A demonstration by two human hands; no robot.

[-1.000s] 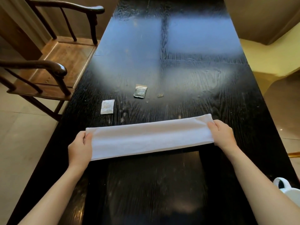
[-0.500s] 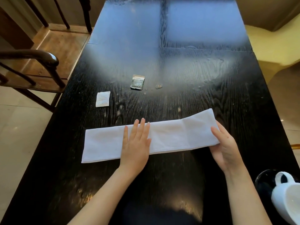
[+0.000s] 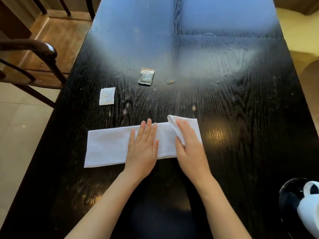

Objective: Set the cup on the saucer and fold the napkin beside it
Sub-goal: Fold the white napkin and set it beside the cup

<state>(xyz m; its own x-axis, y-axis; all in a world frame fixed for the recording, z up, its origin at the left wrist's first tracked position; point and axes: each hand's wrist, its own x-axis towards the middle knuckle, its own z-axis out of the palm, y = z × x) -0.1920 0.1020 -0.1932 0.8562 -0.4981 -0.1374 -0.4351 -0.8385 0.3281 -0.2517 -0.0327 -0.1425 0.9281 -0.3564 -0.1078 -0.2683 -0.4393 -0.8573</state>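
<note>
Presently, head view only.
Worktop (image 3: 241, 128): dark, glossy wood grain, pale window glare across far half.
Napkin (image 3: 107, 147): white, folded into a long strip, lying flat across near centre of worktop; right end lifted and turned back over the strip.
Left hand (image 3: 143, 147): open, palm down, fingers spread, pressing flat on middle of napkin.
Right hand (image 3: 188, 147): closed on the turned-over right end of napkin, cloth edge pinched between thumb and fingers; just beside left hand, not touching it.
Cup (image 3: 309, 207): white, handle visible, at near right corner of frame, partly cut off by frame edge; well apart from napkin.
Saucer (image 3: 287, 194): dark, round, under or behind the cup; contact cannot be told from this angle.
Grey sachet (image 3: 146, 76): flat on worktop, beyond napkin, centre.
White sachet (image 3: 107, 96): flat on worktop, left of grey sachet, near left edge.
Small scrap (image 3: 170, 81): just right of grey sachet; too small to identify.
Chair (image 3: 39, 54): dark wooden armrest and seat, off left side of worktop.
</note>
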